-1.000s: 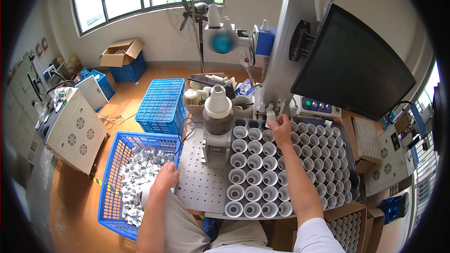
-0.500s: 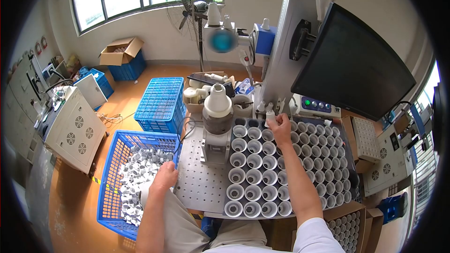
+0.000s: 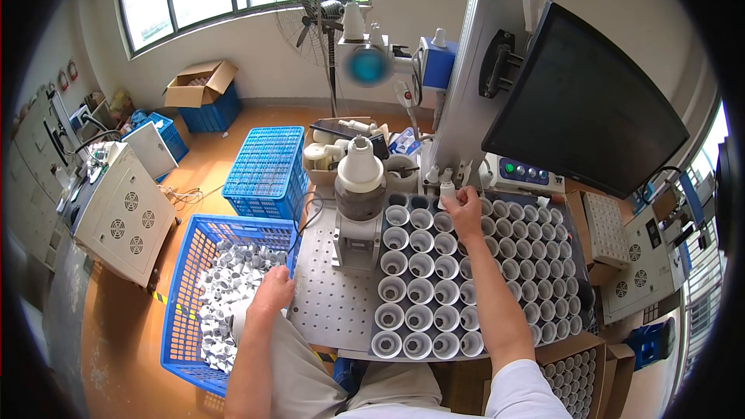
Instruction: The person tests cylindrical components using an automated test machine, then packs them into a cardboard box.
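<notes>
My right hand [image 3: 466, 214] is closed on a small white plastic part [image 3: 448, 191] with a narrow top, at the back of the tray of white cups [image 3: 421, 265]. The cups stand open end up in rows, some hidden under my right forearm. My left hand [image 3: 275, 289] hangs near the right side of a blue crate [image 3: 177, 295]; its fingers are curled in, and whatever they may hold is hidden. Inside the crate lies a heap of small white and grey plastic parts [image 3: 233, 278]. A white cone-shaped piece [image 3: 361, 161] stands on a dark round fixture [image 3: 361, 203] between my hands.
A perforated metal plate [image 3: 330, 295] lies left of the cups. Above the bench are a machine head with a blue-green lens [image 3: 367, 67] and a black monitor [image 3: 586, 101]. A stacked blue crate [image 3: 268, 163] stands behind; a carton of cups [image 3: 570, 380] sits lower right.
</notes>
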Tool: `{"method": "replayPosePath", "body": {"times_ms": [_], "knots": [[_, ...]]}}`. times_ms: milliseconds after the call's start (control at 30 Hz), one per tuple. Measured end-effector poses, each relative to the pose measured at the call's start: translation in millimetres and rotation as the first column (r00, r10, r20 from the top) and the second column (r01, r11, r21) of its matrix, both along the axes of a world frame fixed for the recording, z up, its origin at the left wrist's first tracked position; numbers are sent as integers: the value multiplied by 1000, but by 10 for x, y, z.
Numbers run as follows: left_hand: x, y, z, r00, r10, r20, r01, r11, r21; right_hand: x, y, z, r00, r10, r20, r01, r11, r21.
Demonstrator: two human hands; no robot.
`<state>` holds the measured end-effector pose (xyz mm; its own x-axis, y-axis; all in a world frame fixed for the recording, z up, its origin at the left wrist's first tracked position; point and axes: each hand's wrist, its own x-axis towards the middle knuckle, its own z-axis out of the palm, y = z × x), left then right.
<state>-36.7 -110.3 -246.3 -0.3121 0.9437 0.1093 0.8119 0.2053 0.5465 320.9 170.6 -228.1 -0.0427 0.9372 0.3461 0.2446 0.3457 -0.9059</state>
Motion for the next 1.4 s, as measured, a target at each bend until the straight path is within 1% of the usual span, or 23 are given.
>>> {"method": "replayPosePath", "body": {"times_ms": [200, 300, 400, 500, 567, 600, 633, 700, 767, 833, 900, 967, 1000, 1033, 1067, 1100, 1133, 1167, 1200, 1233, 1300, 1367, 1400], "knots": [[16, -9, 35, 1000, -1, 14, 1, 1000, 12, -6, -20, 36, 1000, 16, -11, -16, 1000, -11], [6, 0, 129, 996, -5, 84, 22, 980, -197, -23, -23, 40, 1000, 11, -19, -11, 1000, 2], [-100, 62, -74, 998, 15, 64, -2, 981, -194, -24, -42, 60, 999, 22, -41, -22, 1000, -7], [9, 150, 401, 981, -14, 192, 12, 1000, 13, 2, 29, 12, 1000, 17, -24, -17, 1000, 2], [-97, 433, 432, 994, -88, 70, 63, 950, 307, -73, -96, 248, 984, 44, -173, -57, 996, -74], [-7, 578, 774, 987, -53, 151, 10, 961, 276, -129, -166, 404, 968, 52, -245, -81, 991, -108], [268, 831, 1421, 921, -101, 376, -62, 915, 398, -181, -177, 558, 960, 104, -261, -124, 990, -60], [369, 1229, 1675, 946, -186, 265, -5, 811, 586, -314, -170, 832, 934, 202, -294, -200, 979, 36], [548, 1605, 1861, 909, -308, 282, 20, 707, 707, -542, -359, 1247, 896, 288, -339, -282, 957, 67], [832, 1684, 2010, 983, -175, 62, 85, 723, 686, -794, -576, 1547, 848, 371, -378, -344, 928, 139], [851, 1655, 2155, 986, -161, 31, 99, 732, 674, -1048, -755, 1722, 791, 461, -402, -388, 886, 252], [702, 1574, 2298, 942, -273, 193, 72, 729, 681, -1293, -959, 1814, 728, 529, -436, -457, 849, 266], [560, 1486, 2376, 855, -361, 371, -51, 655, 754, -1361, -1018, 1812, 693, 557, -458, -487, 830, 272], [439, 1204, 2510, 903, -261, 341, -105, 636, 764, -1387, -1011, 1736, 765, 541, -349, -484, 841, 244], [237, 994, 2505, 903, -241, 356, -126, 642, 756, -1411, -977, 1615, 821, 519, -236, -476, 852, 217], [-78, 876, 2347, 937, -167, 307, -140, 625, 768, -1438, -959, 1542, 863, 491, -119, -465, 864, 193], [-355, 735, 2176, 951, -21, 308, -225, 636, 738, -1465, -969, 1521, 818, 537, -209, -492, 839, 231], [-652, 576, 1956, 954, 120, 274, -276, 705, 653, -1465, -966, 1511, 833, 526, -170, -480, 841, 252], [-962, 486, 1607, 934, 312, 173, -352, 725, 592, -1456, -950, 1506, 849, 511, -133, -466, 843, 270], [-1197, 467, 1157, 846, 533, -38, -362, 623, 693, -1422, -941, 1486, 867, 490, -94, -449, 848, 281], [-1248, 273, 637, 859, 491, -144, -305, 717, 626, -1332, -903, 1477, 821, 537, -192, -480, 832, 276], [-986, 202, 376, 903, 428, -44, -356, 802, 480, -1122, -720, 1439, 832, 471, -294, -426, 881, 207], [-810, 214, 249, 934, 343, -104, -264, 853, 450, -1000, -669, 1390, 919, 391, -50, -382, 914, 133]]}}
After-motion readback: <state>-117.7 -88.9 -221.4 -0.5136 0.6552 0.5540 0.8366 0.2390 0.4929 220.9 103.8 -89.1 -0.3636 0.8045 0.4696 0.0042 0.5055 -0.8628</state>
